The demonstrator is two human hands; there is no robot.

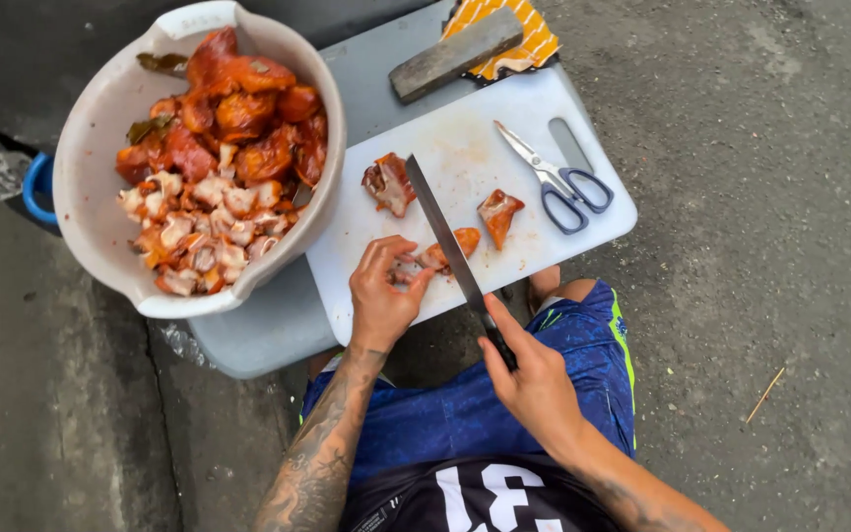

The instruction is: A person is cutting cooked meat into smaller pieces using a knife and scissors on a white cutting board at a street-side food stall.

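My right hand (534, 379) grips the dark handle of a long knife (445, 229), its blade lying across a white cutting board (465, 158). My left hand (381, 296) pins a strip of reddish cooked meat (435, 256) against the board, right beside the blade. Two more meat chunks sit on the board: one larger (389, 183) to the left of the blade tip, one smaller (497, 214) to its right.
A big pale basin (100, 227) at the left holds whole and chopped meat pieces. Scissors (558, 182) lie on the board's right side. A grey sharpening stone (455, 54) rests on an orange cloth at the far edge. Concrete ground surrounds the low grey stand (268, 330).
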